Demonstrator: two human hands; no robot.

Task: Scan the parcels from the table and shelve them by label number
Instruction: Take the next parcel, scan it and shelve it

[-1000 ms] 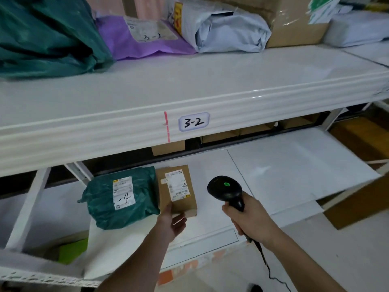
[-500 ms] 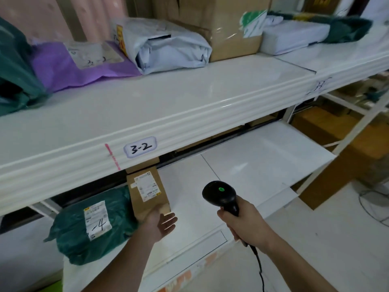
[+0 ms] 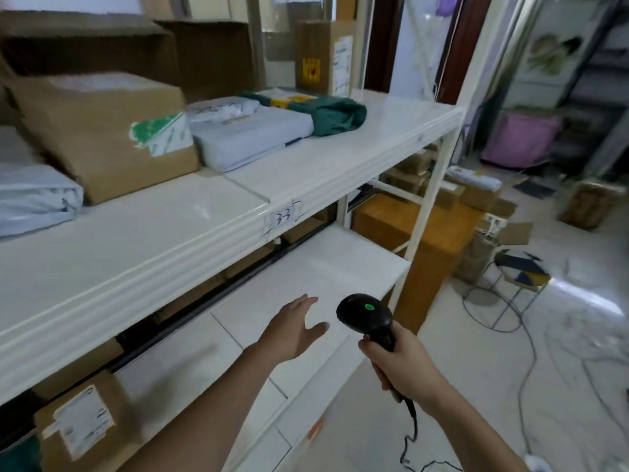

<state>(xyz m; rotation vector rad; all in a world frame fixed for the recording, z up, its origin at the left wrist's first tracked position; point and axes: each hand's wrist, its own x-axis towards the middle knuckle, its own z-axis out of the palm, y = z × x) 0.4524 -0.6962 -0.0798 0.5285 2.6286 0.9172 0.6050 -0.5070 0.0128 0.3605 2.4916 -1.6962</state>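
Left hand (image 3: 294,330) empty, fingers spread. Right hand (image 3: 403,364) clamped on scanner (image 3: 366,316). Box (image 3: 80,419) on lower shelf (image 3: 340,264): likely light, stiff; grip opposite sides.

Lower shelf (image 3: 343,264): bare white surface ahead of the left hand (image 3: 292,330), open to reach.
Lower shelf, far left: small brown box (image 3: 80,424) occupies it.
Upper shelf (image 3: 190,233): front strip bare; cardboard box (image 3: 102,131) and grey parcels (image 3: 248,131) fill the back.
Right end: white post (image 3: 422,212) blocks.

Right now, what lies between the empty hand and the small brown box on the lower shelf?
In the head view, only bare white lower shelf separates the left hand from the small brown box.
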